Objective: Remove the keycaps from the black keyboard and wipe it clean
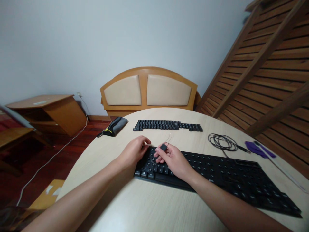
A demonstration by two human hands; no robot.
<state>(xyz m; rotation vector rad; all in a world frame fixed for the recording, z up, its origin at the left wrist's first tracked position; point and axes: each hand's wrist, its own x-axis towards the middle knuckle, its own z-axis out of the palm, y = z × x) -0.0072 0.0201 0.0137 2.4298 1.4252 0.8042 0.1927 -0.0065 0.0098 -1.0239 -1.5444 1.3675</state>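
Observation:
A black keyboard (212, 170) lies slanted across the front of the round table, with keycaps gone from its far rows. My right hand (172, 158) is over its left part, fingers closed around a wire keycap puller (163, 147). The puller's dark handle shows between thumb and fingers, and its thin wires point away from me. A small dark piece, perhaps a keycap, shows below the fingertips. At the keyboard's upper left corner rests my left hand (135, 149), its thumb and index finger slightly apart; its other fingers are hidden.
Loose black keycaps (159, 124) stand in rows behind the keyboard. A coiled black cable (223, 142), a purple cloth (257, 149) and a thin brush-like stick (277, 164) lie at the right. A dark grey pouch (116, 126) sits at the table's left edge.

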